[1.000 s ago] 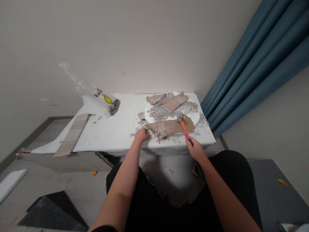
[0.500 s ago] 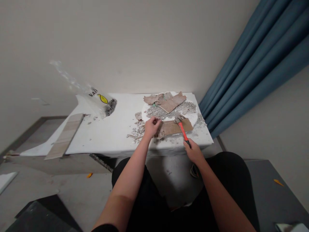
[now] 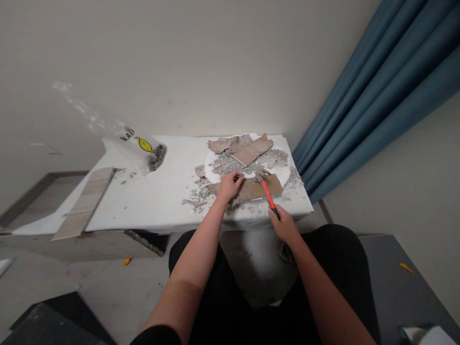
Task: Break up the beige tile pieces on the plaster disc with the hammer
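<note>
My right hand (image 3: 285,224) grips the black lower end of a claw hammer (image 3: 267,192) with a red handle. The hammer's metal head lies over the far edge of a flat brown board piece (image 3: 264,187). My left hand (image 3: 230,186) is over the left part of that board, fingers curled and thumb close to the fingertips. Whatever is between them is too small to make out. Just beyond both hands, grey crumbled rubble (image 3: 226,165) covers a round white plate (image 3: 209,173). Torn brown board pieces (image 3: 251,149) rest on top of the rubble.
A clear plastic bag (image 3: 138,153) with grey material stands on the white-covered table (image 3: 172,187). Left of it, a long board strip (image 3: 84,203) overhangs the table's front edge. Loose fragments (image 3: 197,199) lie left of the plate. A blue curtain (image 3: 362,91) hangs at right.
My left hand has shifted right along the brown board, uncovering more of its left end. The hammer stays over the board in my right hand. The whole view has shifted slightly.
</note>
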A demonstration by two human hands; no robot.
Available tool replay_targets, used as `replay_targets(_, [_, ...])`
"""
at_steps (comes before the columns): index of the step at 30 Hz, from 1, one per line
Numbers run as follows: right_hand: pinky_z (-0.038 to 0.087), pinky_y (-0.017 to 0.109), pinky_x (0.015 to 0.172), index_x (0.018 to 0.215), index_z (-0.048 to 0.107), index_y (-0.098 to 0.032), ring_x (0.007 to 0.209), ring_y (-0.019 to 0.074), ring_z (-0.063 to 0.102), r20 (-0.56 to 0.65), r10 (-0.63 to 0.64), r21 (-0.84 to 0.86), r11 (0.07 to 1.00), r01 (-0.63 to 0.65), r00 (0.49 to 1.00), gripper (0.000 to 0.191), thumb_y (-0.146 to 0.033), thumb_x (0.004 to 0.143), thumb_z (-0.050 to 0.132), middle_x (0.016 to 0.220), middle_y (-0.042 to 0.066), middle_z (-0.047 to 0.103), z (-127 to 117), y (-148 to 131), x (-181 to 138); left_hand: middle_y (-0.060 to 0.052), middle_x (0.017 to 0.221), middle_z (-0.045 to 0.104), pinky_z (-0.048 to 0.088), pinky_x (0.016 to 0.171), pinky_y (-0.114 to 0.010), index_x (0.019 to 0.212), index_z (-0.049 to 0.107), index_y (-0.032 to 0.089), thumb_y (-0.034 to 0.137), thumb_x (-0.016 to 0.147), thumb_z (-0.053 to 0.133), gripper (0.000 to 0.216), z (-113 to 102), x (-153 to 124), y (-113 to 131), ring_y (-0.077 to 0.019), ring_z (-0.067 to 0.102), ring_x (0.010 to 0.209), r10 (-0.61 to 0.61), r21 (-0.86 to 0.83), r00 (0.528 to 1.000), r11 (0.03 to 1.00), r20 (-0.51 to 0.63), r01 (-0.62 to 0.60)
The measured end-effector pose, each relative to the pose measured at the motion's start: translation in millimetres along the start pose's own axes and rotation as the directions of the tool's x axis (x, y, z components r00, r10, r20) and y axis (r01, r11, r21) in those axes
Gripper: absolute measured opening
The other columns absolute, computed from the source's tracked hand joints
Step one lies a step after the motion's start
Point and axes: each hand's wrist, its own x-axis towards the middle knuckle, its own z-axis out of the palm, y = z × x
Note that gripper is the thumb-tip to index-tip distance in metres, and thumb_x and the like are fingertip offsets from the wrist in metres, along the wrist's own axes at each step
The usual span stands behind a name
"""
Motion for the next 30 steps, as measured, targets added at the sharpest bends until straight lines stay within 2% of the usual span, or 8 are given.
replay_targets(17, [0.038,0.029,0.066,0.083,0.053,-0.024,0.07,0.02,0.053,0.006,0.004,0.024,1.0,-0.005,1.0,0.025,-0.046,0.092,0.044,0.071,-0.001,0.056,-1,-3,-1,-0.005,0.097,0.077,0.051,0.09,-0.032,0.095,0.072,0.021,0.035,0.09,0.06,0.02,2,0,-3,-0.0201,0.069,0.094,0.054,-0.001,0.998,0.999,0.014,-0.054])
replay_targets(21, [0.038,0.029,0.066,0.083,0.052,-0.024,0.07,0.0199,0.052,0.002,-0.007,0.022,1.0,0.007,1.0,0.025,-0.045,0.092,0.044,0.071,-0.001,0.054,-2,-3,1,-0.005,0.096,0.077,0.051,0.09,-0.033,0.095,0.071,0.021,0.034,0.089,0.06,0.018,3,-1,-4,-0.0203,0.069,0.091,0.1,0.026,0.995,0.995,0.004,-0.1])
replay_targets(26, [0.035,0.029,0.062,0.08,0.051,-0.024,0.065,0.0189,0.05,0.021,-0.046,-0.004,0.999,0.046,0.999,0.026,-0.044,0.094,0.044,0.066,-0.002,0.051,-16,-23,2,-0.004,0.095,0.076,0.046,0.096,-0.038,0.099,0.068,0.022,0.033,0.089,0.062,0.016,8,-3,-5,-0.0216,0.068,0.094,0.16,0.099,0.986,0.983,-0.045,-0.155])
replay_targets(30, [0.035,0.028,0.062,0.09,0.056,-0.023,0.066,0.0187,0.052,0.032,-0.088,0.027,0.996,0.087,0.996,0.026,-0.045,0.096,0.043,0.067,-0.002,0.053,-24,-49,5,-0.001,0.093,0.075,0.044,0.099,-0.038,0.118,0.059,0.023,0.03,0.088,0.065,0.032,13,-5,-5,-0.0196,0.068,0.091,0.143,0.056,0.985,0.989,-0.101,-0.138])
